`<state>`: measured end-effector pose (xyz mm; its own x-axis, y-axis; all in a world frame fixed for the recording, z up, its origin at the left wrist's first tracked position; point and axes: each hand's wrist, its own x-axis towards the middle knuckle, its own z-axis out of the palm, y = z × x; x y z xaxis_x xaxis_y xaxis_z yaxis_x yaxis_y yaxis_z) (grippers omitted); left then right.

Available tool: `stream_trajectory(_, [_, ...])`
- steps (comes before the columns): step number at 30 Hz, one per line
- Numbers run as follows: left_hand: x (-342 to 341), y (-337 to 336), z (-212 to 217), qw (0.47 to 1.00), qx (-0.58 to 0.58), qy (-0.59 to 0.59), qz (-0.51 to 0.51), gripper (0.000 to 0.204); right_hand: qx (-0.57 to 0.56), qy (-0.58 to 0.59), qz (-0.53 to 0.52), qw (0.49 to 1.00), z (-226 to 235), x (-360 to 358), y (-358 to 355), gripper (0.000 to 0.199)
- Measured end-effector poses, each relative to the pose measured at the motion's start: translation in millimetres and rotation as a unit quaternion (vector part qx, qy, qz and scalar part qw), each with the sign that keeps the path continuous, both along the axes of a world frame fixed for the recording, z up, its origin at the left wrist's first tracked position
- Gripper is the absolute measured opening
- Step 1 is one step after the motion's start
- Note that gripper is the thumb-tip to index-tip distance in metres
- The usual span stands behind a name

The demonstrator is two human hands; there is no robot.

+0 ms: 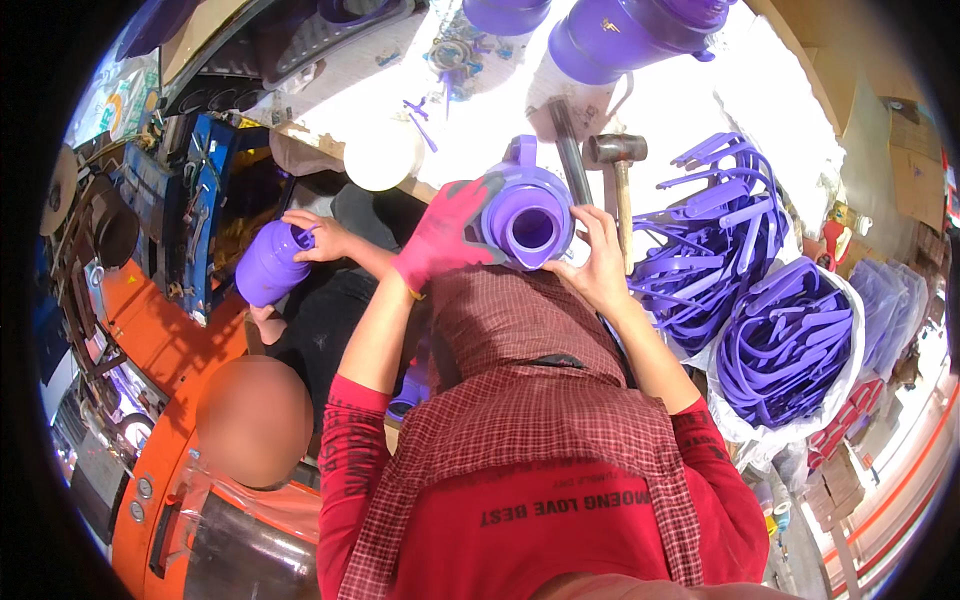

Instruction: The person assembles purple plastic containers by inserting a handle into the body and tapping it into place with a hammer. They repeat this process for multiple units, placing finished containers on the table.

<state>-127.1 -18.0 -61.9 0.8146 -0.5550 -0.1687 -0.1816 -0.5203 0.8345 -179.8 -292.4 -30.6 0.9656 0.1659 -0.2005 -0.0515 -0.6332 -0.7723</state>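
Note:
My left hand [445,232] wears a pink glove and grips the side of a purple plastic jug [530,215], whose open mouth faces me. Bare, my right hand [597,262] presses on the jug's right rim. The jug rests against my checked apron at the white bench's [480,130] front edge. A hammer [620,165] and a metal rod [567,150] lie on the bench just beyond the jug.
To my left a co-worker's hand [318,238] holds another purple jug [268,265]. Two white sacks of purple plastic handles [790,345] stand at my right. More purple jugs [620,35] sit at the bench's far side. An orange machine [160,400] is at the left.

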Motion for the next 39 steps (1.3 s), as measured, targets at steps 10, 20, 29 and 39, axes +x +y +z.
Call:
stream_trajectory(10, [9,2,-4,0.999,0.023,0.006,-0.043,0.104,0.037,-0.005,0.022,0.999,-4,6,0,0.101])
stream_trajectory(20, [-6,0,-17,1.0,0.014,-0.02,0.013,0.097,0.018,-0.011,0.061,0.998,-10,14,-5,0.099])
stream_trajectory(29, [-13,3,-29,0.999,-0.023,-0.023,0.028,0.102,-0.046,-0.014,0.109,0.993,-6,21,-10,0.102])
stream_trajectory(39, [-13,-4,-15,0.998,-0.028,-0.033,0.034,0.098,-0.073,-0.018,0.13,0.989,-2,29,-13,0.102])
